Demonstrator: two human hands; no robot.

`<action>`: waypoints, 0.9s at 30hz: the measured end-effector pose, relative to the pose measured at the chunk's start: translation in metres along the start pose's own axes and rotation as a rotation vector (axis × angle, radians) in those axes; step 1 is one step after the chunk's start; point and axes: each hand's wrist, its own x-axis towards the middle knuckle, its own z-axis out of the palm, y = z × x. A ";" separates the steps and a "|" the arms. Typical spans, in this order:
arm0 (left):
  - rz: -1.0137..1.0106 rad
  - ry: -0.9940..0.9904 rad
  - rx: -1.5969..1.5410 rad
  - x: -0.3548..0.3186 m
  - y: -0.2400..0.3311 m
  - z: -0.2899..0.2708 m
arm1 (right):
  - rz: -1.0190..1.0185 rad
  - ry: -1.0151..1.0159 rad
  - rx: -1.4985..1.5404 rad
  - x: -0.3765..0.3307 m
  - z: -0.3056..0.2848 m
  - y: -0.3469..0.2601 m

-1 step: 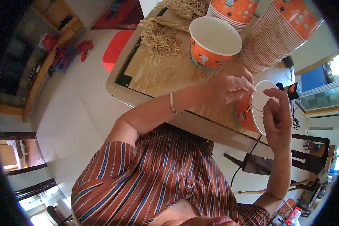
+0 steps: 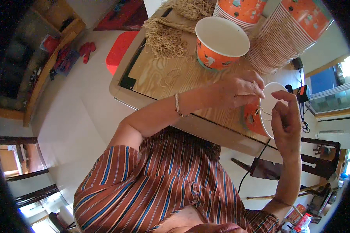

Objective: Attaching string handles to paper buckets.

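**No visible shift: both hands on the tilted cup, cord at its rim**

- Change check: the earlier head picture and this one match. Same hand positions, same cup tilt, so the work in hand sits at the same point, with the cord at the cup rim.
- Far left, 10 o'clock: red flat object on the floor, just beside the table corner.
- Wooden table: a cord bundle of loose tan lengths lies at 12 o'clock, and one stray loop lies on the wood below it.
- Left forearm crosses the middle, with a thin bracelet at the wrist.
- Upright cup: orange print outside, white inside, empty. It stands at 12 o'clock from the left hand, close but apart.
- Left hand: fingertips pinched on a thin cord at the near rim of the paper cup.
- Paper cup: at 3 o'clock of the frame, over the table's near edge. It is tipped on its side with the mouth toward the camera. The inside is white, and an orange wall shows on the left. The cord runs across the opening. I can't tell whether it passes through a hole.
- Right hand: curled around the cup's right rim and gripping it. Whether it also nips the cord is not clear.
- Cup stacks: two long nested stacks of the same orange cups lie at 1 o'clock, behind the hands.
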 end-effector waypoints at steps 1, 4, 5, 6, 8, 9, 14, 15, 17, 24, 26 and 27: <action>0.110 -0.058 0.047 0.006 0.004 -0.003 | 0.016 -0.014 -0.018 0.000 -0.001 0.000; 0.146 -0.147 0.016 0.010 -0.002 0.005 | 0.023 -0.029 -0.025 -0.001 0.000 0.000; 0.146 -0.145 0.020 0.010 -0.005 0.004 | 0.018 -0.027 -0.015 -0.001 0.001 -0.001; 0.162 -0.192 0.028 0.012 -0.009 0.004 | 0.019 -0.025 -0.018 -0.002 0.000 -0.001; 0.180 -0.238 0.034 0.014 -0.017 0.002 | 0.036 -0.042 -0.034 -0.003 -0.003 -0.002; 0.182 -0.253 0.067 0.016 -0.018 0.001 | 0.038 -0.039 -0.034 -0.004 -0.003 -0.002; 0.227 -0.375 0.072 0.024 -0.021 -0.010 | 0.091 -0.091 -0.089 -0.006 -0.003 -0.008; 0.281 -0.381 0.058 0.027 -0.022 -0.008 | 0.095 -0.084 -0.093 -0.006 -0.004 -0.007; 0.340 -0.389 0.041 0.030 -0.023 -0.004 | -0.007 -0.057 -0.115 -0.006 -0.008 -0.006; 0.327 -0.426 0.278 0.012 0.010 0.011 | -0.006 0.006 -0.269 0.009 -0.034 -0.001; 0.123 -0.394 0.441 0.002 0.028 0.023 | 0.020 0.048 -0.284 0.017 -0.037 0.010; 0.111 -0.398 0.509 0.009 0.055 0.019 | 0.006 0.064 -0.276 0.020 -0.039 0.020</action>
